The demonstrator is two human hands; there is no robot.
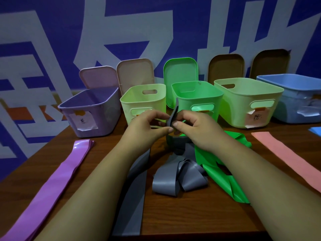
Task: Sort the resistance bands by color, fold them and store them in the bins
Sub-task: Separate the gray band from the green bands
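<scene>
Both hands meet above the table's middle, pinching the upper end of a grey band (173, 113) that stands up between them. My left hand (147, 126) pinches it from the left, my right hand (194, 126) from the right. The grey band trails down into loose loops (180, 178) on the wood, and a flat grey strip (133, 197) runs toward the near edge. A crumpled green band (218, 171) lies under my right forearm. A purple band (57, 180) lies flat at left, a pink band (286, 153) at right.
Five open bins stand in a row at the back: purple (86, 117), pale green (144, 105), bright green (198, 100), pale yellow-green (246, 105), blue (298, 100). Lids lean on the blue-white wall behind. A blue scrap (315, 130) shows at the right edge.
</scene>
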